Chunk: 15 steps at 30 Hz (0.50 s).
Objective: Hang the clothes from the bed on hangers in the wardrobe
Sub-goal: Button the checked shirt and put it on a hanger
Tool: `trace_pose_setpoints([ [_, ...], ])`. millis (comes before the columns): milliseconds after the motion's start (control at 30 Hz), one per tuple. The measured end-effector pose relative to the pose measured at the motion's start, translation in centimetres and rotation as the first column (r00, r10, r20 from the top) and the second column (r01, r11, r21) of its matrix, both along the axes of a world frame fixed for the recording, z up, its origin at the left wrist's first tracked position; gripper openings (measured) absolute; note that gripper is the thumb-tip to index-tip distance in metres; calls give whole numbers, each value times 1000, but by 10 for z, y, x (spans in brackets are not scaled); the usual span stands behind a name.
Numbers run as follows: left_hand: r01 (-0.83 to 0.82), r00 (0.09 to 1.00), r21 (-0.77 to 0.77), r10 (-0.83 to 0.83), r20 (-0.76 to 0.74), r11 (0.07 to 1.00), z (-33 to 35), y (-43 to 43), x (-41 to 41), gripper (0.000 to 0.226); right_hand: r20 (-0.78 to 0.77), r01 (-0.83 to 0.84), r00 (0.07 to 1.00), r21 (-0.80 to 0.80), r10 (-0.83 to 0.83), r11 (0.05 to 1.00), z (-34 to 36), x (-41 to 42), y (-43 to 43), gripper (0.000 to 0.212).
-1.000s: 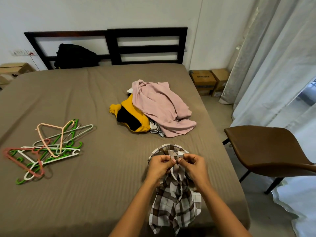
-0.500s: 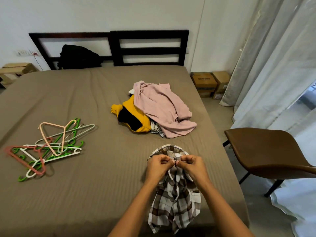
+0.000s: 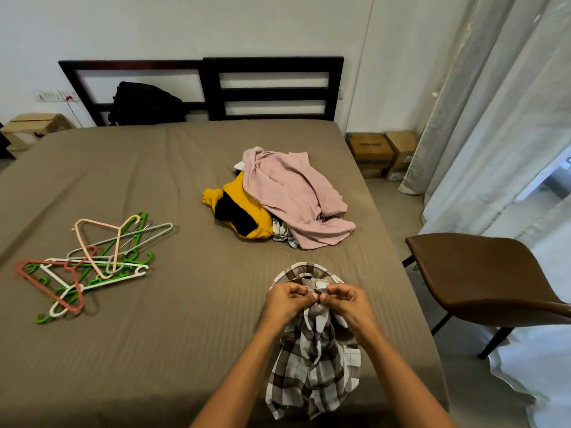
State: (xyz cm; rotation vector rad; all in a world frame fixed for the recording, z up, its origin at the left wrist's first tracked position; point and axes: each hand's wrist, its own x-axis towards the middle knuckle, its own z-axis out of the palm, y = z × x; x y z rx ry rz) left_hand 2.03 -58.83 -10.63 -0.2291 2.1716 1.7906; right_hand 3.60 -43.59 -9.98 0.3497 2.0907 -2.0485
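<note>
Early going: nothing on a hanger yet.
Left hand (image 3: pixel 289 302) and right hand (image 3: pixel 346 302) pinch the plaid shirt (image 3: pixel 312 362) at its collar, at the bed's (image 3: pixel 173 350) near edge; hangers (image 3: pixel 89 264) and clothes pile (image 3: pixel 278 199) wait untouched.

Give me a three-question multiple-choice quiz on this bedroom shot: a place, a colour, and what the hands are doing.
1. Where on the brown-sheeted bed does the tangle of coloured plastic hangers lie?
A) its right edge
B) its left side
C) against the headboard
2. What colour is the crumpled garment on top of the clothes heap?
A) blue
B) green
C) pale pink
3. What are the left hand and right hand doing?
A) pinching the brown-and-white checked shirt near its collar
B) lying flat on the sheet
C) lifting a hanger
Answers: 1 B, the hangers lie left of the heap; 2 C, pink cloth covers the yellow-and-black garment; 3 A, both hands' fingertips meet on the shirt's front.
</note>
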Motion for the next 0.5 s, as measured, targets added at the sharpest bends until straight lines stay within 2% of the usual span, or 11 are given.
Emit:
trace_pose_setpoints([
  [133,31,999,-42,-30,32,999,-4,-2,-2,19,-18,-7,1000,77,8,997,-1,1,-2,14],
  [300,-7,1000,-76,7,1,997,-5,2,-1,5,-32,-19,999,121,23,993,1,2,-1,8],
  [400,11,1000,-103,-12,-10,995,-4,3,-1,8,31,5,999,48,-6,999,7,3,0,6],
  [500,30,999,-26,-29,36,999,-3,4,-1,6,99,53,994,-25,-51,998,10,4,0,12],
])
